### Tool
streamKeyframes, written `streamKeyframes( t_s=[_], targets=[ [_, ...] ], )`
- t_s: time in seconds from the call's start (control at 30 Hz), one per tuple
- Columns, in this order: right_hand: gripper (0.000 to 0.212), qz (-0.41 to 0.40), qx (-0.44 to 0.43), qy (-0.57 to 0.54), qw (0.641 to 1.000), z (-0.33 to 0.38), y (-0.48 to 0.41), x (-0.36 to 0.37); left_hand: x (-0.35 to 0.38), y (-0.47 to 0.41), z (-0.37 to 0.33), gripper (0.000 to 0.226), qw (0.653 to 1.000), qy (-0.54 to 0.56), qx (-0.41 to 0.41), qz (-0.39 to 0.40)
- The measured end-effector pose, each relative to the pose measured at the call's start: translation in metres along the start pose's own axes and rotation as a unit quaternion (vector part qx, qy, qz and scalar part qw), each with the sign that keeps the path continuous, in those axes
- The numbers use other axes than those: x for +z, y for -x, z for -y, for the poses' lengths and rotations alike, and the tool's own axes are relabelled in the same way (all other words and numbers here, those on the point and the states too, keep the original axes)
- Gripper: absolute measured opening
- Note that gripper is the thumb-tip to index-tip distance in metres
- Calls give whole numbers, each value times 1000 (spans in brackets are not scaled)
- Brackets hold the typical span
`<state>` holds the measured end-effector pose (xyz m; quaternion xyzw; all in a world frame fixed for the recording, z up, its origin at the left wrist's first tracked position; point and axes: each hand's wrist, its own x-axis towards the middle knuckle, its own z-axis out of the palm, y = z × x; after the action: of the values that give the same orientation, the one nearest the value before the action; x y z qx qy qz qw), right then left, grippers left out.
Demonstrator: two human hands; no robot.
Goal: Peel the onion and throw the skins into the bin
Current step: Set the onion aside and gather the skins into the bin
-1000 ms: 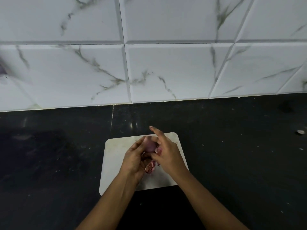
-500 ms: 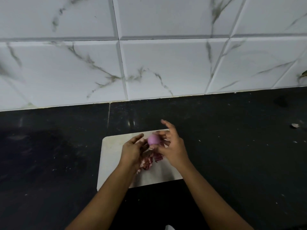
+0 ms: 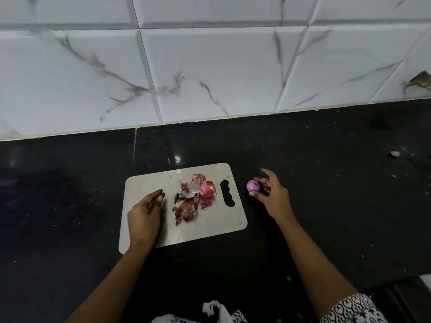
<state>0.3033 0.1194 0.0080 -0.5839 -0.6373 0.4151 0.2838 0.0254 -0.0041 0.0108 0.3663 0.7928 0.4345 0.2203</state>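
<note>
Reddish skins (image 3: 190, 201) on board (image 3: 144, 183), onion (image 3: 253, 186) beside

Our bare left hand (image 3: 144, 215) lay palm-down, fingers loosely curled, empty, our bare right hand (image 3: 272, 194) pinched a small peeled purple onion (image 3: 253, 185), other fingers splayed

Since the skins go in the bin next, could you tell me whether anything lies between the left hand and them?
Nothing visible does: only bare board separates the left hand from the skins. The right hand holds the onion off to the right. No bin is in view.
</note>
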Motion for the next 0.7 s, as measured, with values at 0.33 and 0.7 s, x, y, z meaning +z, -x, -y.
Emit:
streamKeyframes(
  t_s=[0.33, 0.7],
  targets=[
    [14, -90, -102, 17, 991, 49, 12, -4, 3, 6, 12, 14, 1000, 26, 4, -7],
    [34, 164, -46, -46, 984, 73, -17, 112, 43, 13, -3, 63, 985, 168, -28, 11]
  ],
)
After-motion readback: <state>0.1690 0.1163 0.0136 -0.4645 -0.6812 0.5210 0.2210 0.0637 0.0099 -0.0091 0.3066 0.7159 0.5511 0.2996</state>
